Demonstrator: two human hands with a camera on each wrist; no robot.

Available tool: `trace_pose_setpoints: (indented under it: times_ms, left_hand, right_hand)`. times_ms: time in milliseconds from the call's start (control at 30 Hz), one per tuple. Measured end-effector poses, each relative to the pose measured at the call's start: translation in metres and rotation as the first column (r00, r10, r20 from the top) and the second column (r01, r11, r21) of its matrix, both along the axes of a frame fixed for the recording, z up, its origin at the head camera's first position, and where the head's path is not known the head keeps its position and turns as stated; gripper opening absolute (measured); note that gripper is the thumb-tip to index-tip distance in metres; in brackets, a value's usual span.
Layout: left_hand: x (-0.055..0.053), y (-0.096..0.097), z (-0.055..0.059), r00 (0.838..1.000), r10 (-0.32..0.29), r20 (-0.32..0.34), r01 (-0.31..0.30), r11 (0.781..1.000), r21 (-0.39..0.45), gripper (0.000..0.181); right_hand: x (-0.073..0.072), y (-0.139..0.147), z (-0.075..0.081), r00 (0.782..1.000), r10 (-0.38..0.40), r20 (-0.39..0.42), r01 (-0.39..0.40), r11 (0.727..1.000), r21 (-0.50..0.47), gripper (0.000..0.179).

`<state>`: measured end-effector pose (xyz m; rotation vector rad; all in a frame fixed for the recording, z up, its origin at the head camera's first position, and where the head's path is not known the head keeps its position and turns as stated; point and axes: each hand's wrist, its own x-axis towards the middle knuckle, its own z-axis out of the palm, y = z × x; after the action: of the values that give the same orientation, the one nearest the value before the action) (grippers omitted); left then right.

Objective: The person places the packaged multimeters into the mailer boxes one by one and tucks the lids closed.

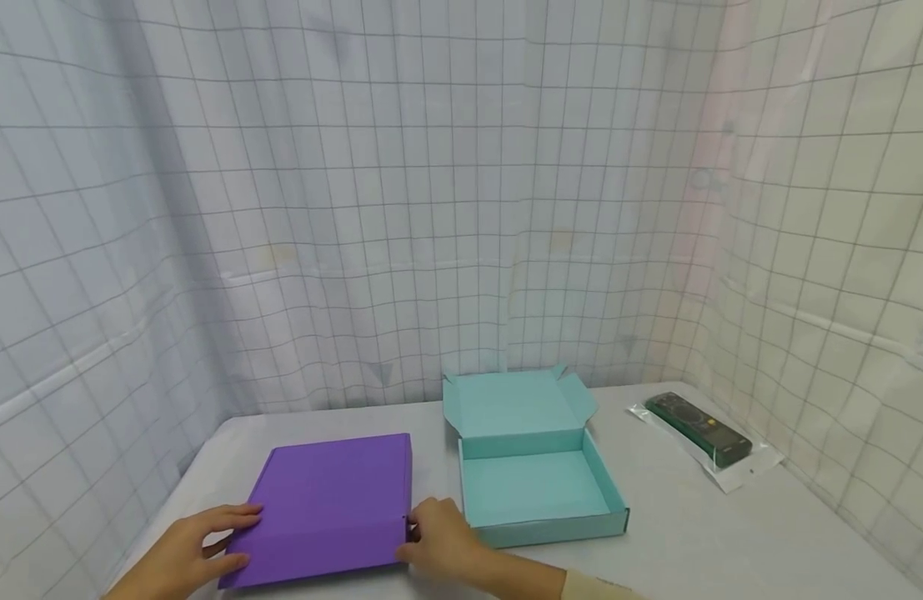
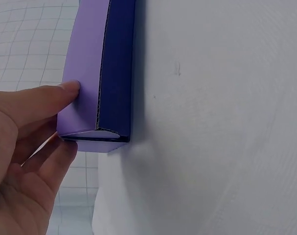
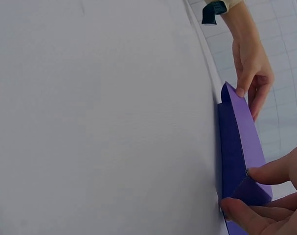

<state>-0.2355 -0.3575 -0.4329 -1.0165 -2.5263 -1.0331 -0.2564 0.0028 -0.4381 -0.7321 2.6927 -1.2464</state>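
Observation:
A purple cardboard mailer box (image 1: 341,483) lies at the left of the table with its lid down. Its front flap (image 2: 89,73) slopes over the dark front wall (image 2: 116,68), a raw corrugated edge showing. My left hand (image 1: 194,550) grips the near left corner, thumb on the flap and fingers at the side. At the near right corner, my right hand (image 1: 446,537) pinches the box, its thumb on the flap corner and a finger low at the front in the right wrist view. A curved end of the flap sticks out by the left hand there.
An open teal box (image 1: 544,533) stands just right of the right hand, its lid (image 1: 509,404) tipped back with side tabs spread. Farther right lies a dark green multimeter (image 1: 697,425) in a clear plastic bag (image 1: 764,458). Gridded white curtains (image 1: 461,208) surround the white-covered table.

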Motion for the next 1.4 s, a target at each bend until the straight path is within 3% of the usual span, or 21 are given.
trace_pose_setpoints:
  times_ms: [300, 567, 800, 967, 1200, 1400]
  left_hand:
    - [-0.001, 0.002, 0.003, 1.000, -0.010, -0.002, 0.009, 1.000, -0.027, 0.042]
    - [0.000, 0.005, 0.004, 1.000, 0.001, -0.013, -0.001, 1.000, -0.026, 0.043]
    - [-0.001, 0.001, 0.003, 0.999, -0.023, 0.027, 0.024, 1.000, -0.013, 0.042]
    - [-0.002, 0.000, 0.004, 0.998, -0.038, 0.041, 0.038, 0.999, -0.007, 0.042]
    - [-0.005, -0.003, 0.007, 0.986, -0.070, 0.152, 0.068, 0.998, 0.019, 0.044]
    - [-0.005, -0.003, 0.008, 0.987, -0.086, 0.133, 0.086, 0.996, 0.001, 0.042]
  right_hand:
    - [-0.003, 0.001, 0.008, 0.996, -0.047, 0.082, 0.049, 0.999, -0.015, 0.025]
    - [-0.001, 0.002, 0.015, 0.967, -0.062, 0.245, 0.091, 0.990, -0.105, 0.028]
    - [0.001, 0.003, 0.018, 0.945, -0.042, 0.323, 0.114, 0.972, -0.207, 0.027]
    - [0.001, 0.002, 0.018, 0.924, -0.054, 0.380, 0.144, 0.966, -0.214, 0.029]
    - [-0.001, 0.004, 0.016, 0.895, -0.036, 0.445, 0.159, 0.957, -0.242, 0.017]
    - [0.000, 0.003, 0.016, 0.885, -0.023, 0.465, 0.163, 0.950, -0.265, 0.014]
